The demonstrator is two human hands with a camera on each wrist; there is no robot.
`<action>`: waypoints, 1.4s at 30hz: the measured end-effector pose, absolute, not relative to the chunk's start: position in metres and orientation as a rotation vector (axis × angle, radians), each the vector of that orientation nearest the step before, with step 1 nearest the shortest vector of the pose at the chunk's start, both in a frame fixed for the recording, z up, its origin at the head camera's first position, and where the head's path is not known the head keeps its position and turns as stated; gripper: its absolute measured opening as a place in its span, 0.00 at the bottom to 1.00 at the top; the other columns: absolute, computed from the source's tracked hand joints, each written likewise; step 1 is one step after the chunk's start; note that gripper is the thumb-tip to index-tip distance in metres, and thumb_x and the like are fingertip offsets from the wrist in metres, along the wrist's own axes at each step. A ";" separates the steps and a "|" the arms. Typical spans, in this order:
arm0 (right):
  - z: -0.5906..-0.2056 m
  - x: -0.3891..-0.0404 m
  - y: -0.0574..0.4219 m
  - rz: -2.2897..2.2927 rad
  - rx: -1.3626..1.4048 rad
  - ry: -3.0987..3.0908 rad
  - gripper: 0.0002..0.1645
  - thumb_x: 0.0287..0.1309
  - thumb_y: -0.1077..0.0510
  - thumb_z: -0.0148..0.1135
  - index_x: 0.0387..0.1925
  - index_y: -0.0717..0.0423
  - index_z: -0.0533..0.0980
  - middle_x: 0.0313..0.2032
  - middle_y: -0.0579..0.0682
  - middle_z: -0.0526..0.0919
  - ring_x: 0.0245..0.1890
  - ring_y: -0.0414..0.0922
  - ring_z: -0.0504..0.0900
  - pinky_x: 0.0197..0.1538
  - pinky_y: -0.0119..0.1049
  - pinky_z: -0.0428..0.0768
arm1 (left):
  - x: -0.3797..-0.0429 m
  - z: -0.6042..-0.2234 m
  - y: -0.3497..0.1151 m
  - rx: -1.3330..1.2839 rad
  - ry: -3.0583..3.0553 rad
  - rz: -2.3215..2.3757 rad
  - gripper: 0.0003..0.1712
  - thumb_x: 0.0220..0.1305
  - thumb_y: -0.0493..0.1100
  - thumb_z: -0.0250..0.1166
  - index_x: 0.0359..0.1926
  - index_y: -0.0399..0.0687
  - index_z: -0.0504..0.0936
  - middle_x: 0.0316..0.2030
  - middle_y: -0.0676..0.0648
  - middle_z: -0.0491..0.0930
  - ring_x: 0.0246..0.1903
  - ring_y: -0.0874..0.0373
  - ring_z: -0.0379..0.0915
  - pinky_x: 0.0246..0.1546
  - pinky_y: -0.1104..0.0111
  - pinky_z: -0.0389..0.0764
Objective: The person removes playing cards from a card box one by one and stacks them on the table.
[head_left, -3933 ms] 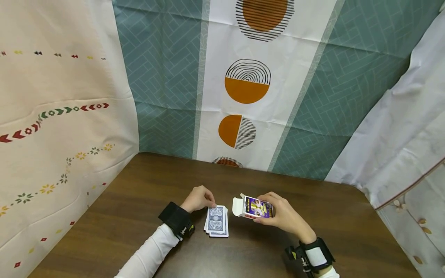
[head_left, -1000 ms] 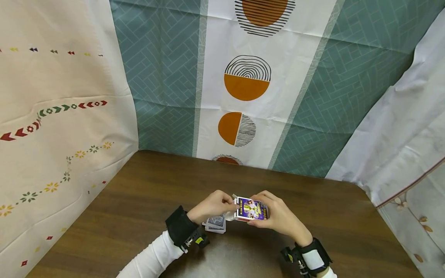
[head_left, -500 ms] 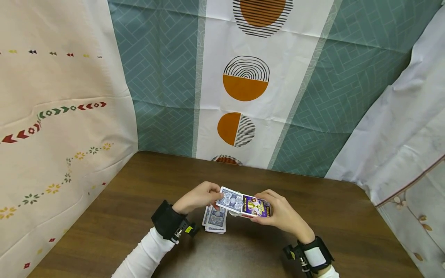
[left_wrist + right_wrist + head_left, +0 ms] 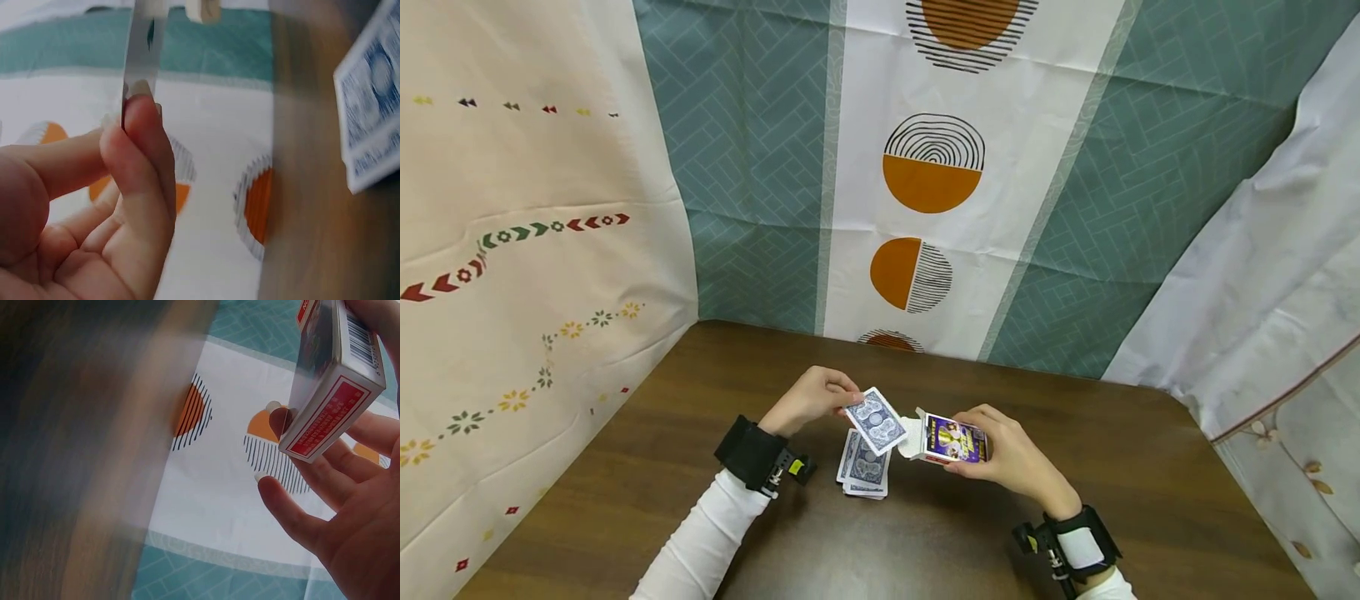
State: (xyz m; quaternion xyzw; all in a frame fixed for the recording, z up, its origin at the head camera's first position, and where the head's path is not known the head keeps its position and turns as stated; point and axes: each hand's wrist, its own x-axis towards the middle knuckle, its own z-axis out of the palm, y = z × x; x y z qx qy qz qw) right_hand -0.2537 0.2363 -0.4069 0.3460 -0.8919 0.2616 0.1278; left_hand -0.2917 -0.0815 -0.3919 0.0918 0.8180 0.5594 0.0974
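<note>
So, nearest the head camera, two white sleeves (image 4: 700,533) run off the bottom edge, with a black strap (image 4: 751,452) round each wrist. Beyond them, on the brown worktop (image 4: 880,550), lies a loose stack of cards (image 4: 867,473), its far end partly hidden by a single card (image 4: 878,423). The left hand (image 4: 812,400) pinches that card by one short edge, above the stack; the right hand (image 4: 1011,454) grips a purple box (image 4: 957,438) whose open white flap (image 4: 912,437) points toward the card. Whether card and flap touch is hard to tell. The right hand covers part of the box. The left wrist view shows the card only edge-on, cut off at the top, and the stack blurred; the right wrist view alone makes out the barcode (image 4: 361,340) on the box. Behind hangs a green and white cloth (image 4: 760,167).
</note>
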 end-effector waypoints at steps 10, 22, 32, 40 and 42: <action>-0.414 -0.255 0.242 0.758 0.966 -2.616 0.33 0.41 0.43 0.78 0.48 0.54 0.79 0.43 0.44 0.79 0.35 0.35 0.74 0.35 0.29 0.77 | -0.309 -0.435 -0.078 0.350 2.544 1.317 0.05 0.53 0.38 0.72 0.29 0.40 0.88 0.27 0.49 0.85 0.28 0.59 0.73 0.31 0.68 0.73; -0.411 -0.258 0.242 0.753 0.948 -2.632 0.34 0.40 0.42 0.78 0.48 0.55 0.79 0.42 0.45 0.79 0.35 0.36 0.74 0.35 0.26 0.77 | -0.323 -0.443 -0.070 0.633 2.722 1.050 0.04 0.47 0.39 0.76 0.22 0.46 0.88 0.22 0.52 0.85 0.24 0.65 0.70 0.26 0.73 0.69; -0.408 -0.260 0.244 0.771 0.928 -2.661 0.35 0.41 0.41 0.77 0.49 0.54 0.78 0.43 0.45 0.78 0.37 0.37 0.74 0.36 0.27 0.77 | -0.326 -0.446 -0.065 0.615 2.751 1.111 0.05 0.45 0.38 0.77 0.21 0.47 0.88 0.19 0.53 0.82 0.22 0.64 0.67 0.24 0.73 0.67; -0.411 -0.260 0.245 0.775 0.937 -2.658 0.34 0.41 0.42 0.78 0.48 0.54 0.78 0.43 0.45 0.79 0.36 0.36 0.74 0.35 0.27 0.77 | -0.329 -0.448 -0.063 0.598 2.762 1.097 0.05 0.45 0.39 0.77 0.20 0.48 0.88 0.17 0.54 0.80 0.23 0.63 0.66 0.25 0.72 0.66; -0.412 -0.260 0.246 0.781 0.943 -2.656 0.34 0.41 0.42 0.78 0.48 0.54 0.78 0.43 0.45 0.79 0.36 0.35 0.74 0.36 0.27 0.76 | -0.330 -0.449 -0.062 0.590 2.761 1.089 0.05 0.45 0.39 0.77 0.20 0.47 0.87 0.18 0.55 0.80 0.23 0.63 0.66 0.25 0.73 0.66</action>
